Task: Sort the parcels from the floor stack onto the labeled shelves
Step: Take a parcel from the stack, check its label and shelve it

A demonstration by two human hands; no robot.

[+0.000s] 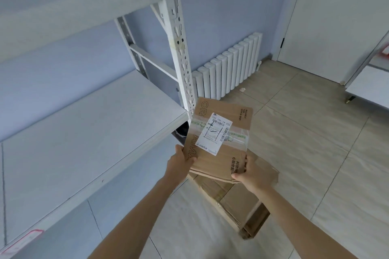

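Pale blue walls, beige floor tiles [294,153] and a white radiator [229,65] in the corner, so a pretty bare room. The left hand [183,159] pinched the near left corner of a flattened cardboard parcel [221,132], thumb on top and fingers underneath. The right hand [250,171] gripped the near right corner the same way, thumb curled over the edge. So both hands had it, held up off the floor stack [237,206] of other flattened boxes lying directly below. The parcel's long axis ran away from the person, far end tipped up towards the shelf upright [181,59], white shipping label [214,132] facing up.

The key bit: the white shelf [84,143] sat to the left of the parcel, its front corner just beside the parcel's left edge, so the left hand was nearer. My guess is it wanted a swing leftwards. A red-edged tag [27,237] sat on the shelf's front lip, too blurred to read. Another white unit [370,84] poked in at the far right.
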